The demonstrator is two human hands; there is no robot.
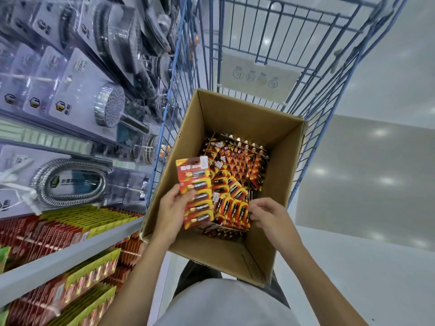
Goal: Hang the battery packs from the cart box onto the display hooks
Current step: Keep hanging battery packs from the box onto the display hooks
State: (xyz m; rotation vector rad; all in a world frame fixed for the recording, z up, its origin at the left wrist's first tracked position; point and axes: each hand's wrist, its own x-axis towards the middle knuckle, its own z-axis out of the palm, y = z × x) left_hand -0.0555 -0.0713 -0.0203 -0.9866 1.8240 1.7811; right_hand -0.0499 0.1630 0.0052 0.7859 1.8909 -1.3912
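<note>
Glossy pale floor (388, 267) with ceiling-light reflections, grey shelf edge (70, 252), seemingly metal.

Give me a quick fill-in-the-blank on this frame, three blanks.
1. The left hand holds a strip of battery packs above the ____.
2. The box sits in a blue wire ____.
3. The right hand reaches into the box, touching the loose ____ there.

Missing: box; cart; packs
</note>
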